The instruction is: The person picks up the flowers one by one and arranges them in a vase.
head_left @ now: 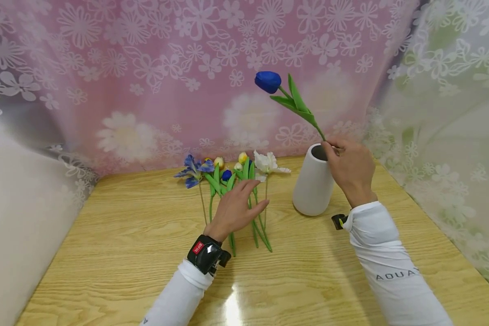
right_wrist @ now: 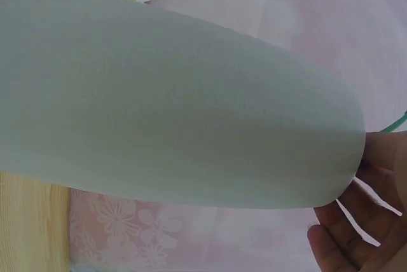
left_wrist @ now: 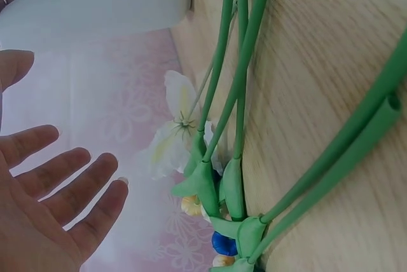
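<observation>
My right hand (head_left: 352,170) pinches the stem of a blue tulip (head_left: 268,82) at the mouth of a white vase (head_left: 313,185); the bloom leans up and to the left. Whether the stem's lower end is inside the vase is hidden by the hand. My left hand (head_left: 238,207) hovers over the flowers on the table, fingers spread and holding nothing, as the left wrist view shows. Under and around it lie a blue iris (head_left: 193,170), a white flower (head_left: 266,162), a yellow tulip (head_left: 242,157) and another blue tulip (head_left: 226,175).
The wooden table (head_left: 126,253) carries the vase at right and the loose flowers at centre. A pink floral curtain (head_left: 167,90) hangs along the back edge, and a pale floral curtain (head_left: 452,149) runs down the right side.
</observation>
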The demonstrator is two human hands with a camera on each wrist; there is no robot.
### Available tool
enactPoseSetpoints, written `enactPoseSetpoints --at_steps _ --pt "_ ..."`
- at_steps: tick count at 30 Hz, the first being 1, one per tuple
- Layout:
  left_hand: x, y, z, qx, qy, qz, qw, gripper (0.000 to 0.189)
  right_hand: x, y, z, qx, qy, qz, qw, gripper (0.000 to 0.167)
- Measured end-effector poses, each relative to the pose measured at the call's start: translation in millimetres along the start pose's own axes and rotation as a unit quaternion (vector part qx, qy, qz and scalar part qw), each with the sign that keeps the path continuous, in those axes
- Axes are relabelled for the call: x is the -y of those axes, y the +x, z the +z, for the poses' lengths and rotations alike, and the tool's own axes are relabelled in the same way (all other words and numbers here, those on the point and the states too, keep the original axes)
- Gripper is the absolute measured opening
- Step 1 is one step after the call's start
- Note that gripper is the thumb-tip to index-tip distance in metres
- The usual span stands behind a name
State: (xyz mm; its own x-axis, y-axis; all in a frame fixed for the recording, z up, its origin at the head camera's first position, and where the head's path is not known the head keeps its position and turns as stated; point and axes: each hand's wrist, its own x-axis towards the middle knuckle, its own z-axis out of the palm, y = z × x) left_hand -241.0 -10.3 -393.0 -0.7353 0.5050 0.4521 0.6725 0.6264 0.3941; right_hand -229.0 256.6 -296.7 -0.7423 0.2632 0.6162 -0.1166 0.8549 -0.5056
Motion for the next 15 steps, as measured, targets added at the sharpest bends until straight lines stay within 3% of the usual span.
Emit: enactPoseSetpoints --at_steps 5,9,15 --pt "1.7 -1.8 0.3 0.001 -0.002 -0.004 1.0000 0.055 -1.1 1.0 -3.8 0.034 -0.005 0.034 0.9988 0.035" --pt "2.9 -2.4 -0.7 -0.001 -0.007 -0.005 1.0000 0.053 -1.6 -0.5 -8.6 0.049 0.025 0.067 0.9962 0.037" --pt "6.2 -4.6 -1.3 0.000 0.007 -0.004 1.0000 0.053 2.5 -6.2 -6.1 0.004 0.067 0.022 0.9975 0.027"
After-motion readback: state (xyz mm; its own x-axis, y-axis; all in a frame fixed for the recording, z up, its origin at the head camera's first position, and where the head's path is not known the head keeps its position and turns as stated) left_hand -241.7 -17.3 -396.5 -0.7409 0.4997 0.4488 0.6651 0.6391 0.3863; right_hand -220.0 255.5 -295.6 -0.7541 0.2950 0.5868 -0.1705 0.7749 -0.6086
